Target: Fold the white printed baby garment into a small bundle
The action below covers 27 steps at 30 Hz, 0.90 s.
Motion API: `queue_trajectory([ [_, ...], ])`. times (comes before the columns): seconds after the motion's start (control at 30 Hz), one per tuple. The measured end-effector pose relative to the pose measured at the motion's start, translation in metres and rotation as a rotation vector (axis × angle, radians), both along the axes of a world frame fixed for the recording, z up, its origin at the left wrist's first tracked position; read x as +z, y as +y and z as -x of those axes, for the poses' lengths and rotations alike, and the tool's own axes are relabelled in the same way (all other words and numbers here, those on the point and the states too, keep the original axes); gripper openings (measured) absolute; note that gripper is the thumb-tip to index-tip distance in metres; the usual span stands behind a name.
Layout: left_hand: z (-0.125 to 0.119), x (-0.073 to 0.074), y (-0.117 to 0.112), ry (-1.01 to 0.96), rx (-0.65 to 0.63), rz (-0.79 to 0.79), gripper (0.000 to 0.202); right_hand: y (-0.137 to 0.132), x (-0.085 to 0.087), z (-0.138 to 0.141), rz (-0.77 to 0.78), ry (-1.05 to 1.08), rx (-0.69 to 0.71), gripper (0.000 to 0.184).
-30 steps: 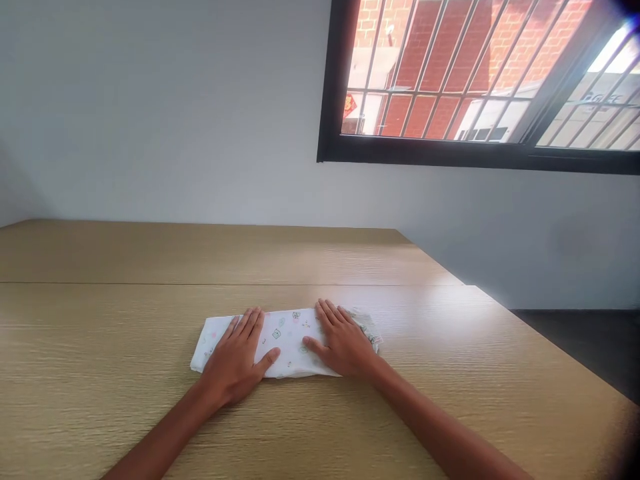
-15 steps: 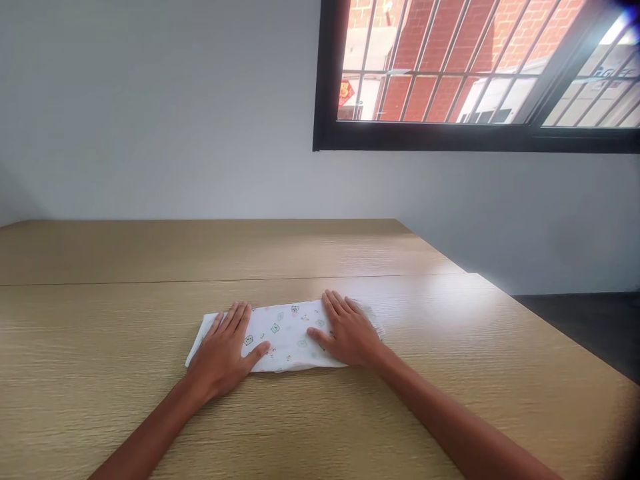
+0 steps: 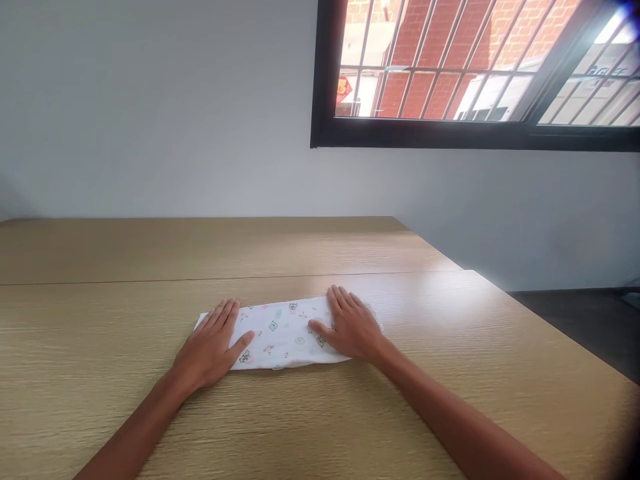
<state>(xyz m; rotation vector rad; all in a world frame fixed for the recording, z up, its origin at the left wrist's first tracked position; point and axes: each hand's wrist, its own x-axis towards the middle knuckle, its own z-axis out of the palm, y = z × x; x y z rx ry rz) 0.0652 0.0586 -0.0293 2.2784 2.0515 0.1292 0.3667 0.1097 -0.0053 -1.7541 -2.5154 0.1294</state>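
A folded white cloth [image 3: 285, 333] with small printed animal figures lies as a long flat strip on the wooden table. My left hand [image 3: 211, 343] rests flat over its left end, thumb spread away from the fingers. Over the right end lies my right hand [image 3: 350, 323], also flat, with its thumb pointing inward along the cloth. A frayed or fringed edge shows just past the right hand. Both ends of the cloth are partly hidden under the hands.
The light wooden table [image 3: 150, 250] has a seam running across it and a slanting right edge. Behind it stands a plain wall [image 3: 165, 120] with a dark-framed barred window [image 3: 420, 133] at upper right. Dark floor [image 3: 580, 317] shows beyond the right edge.
My left hand has slid left toward the cloth's end, uncovering more of the print. My right hand has shifted slightly right and away from me. The view has moved a little.
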Motion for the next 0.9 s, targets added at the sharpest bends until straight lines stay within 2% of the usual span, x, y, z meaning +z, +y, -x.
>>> queue_trajectory([
  [0.57,0.004,0.001,0.0,-0.002,0.005,-0.012,0.082,0.005,0.005,-0.009,-0.008,0.009,0.026,0.108],
  [0.9,0.003,-0.002,0.001,-0.014,0.007,-0.018,0.082,0.008,0.002,-0.012,-0.036,0.005,0.025,0.103],
])
